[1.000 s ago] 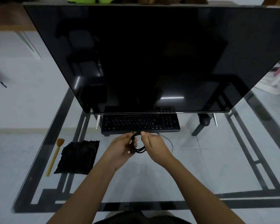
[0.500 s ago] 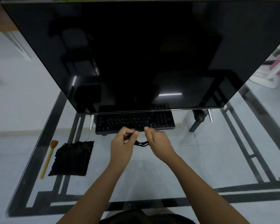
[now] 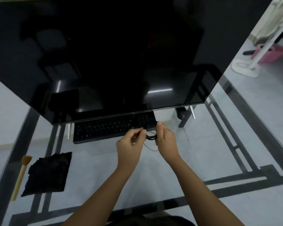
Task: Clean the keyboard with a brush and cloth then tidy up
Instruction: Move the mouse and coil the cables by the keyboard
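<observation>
Holding a small coil of black cable between my two hands, I have it just in front of the right end of the black keyboard. My left hand is curled, thumb and forefinger pinched together on one side of the coil; whether they grip the cable itself or its plug I cannot tell, as that spot is blurred. My right hand closes round the other side of the coil, thumb raised against the keyboard's near edge, fingers folded under the loops. A thin loose strand of cable hangs down from the coil and lies curved on the glass between my wrists.

The keyboard sits on the glass tabletop, its far edge tucked beneath the lower edge of a large dark monitor that fills most of the view. Well to the left, near the table's dark border, lies the brush, pale handle pointing toward me and brown bristles away. Just beside it on its right lies the black cloth, rumpled and roughly square, flat on the glass. Neither hand touches brush or cloth. Through the glass the grey floor tiles and the table's dark frame show.
</observation>
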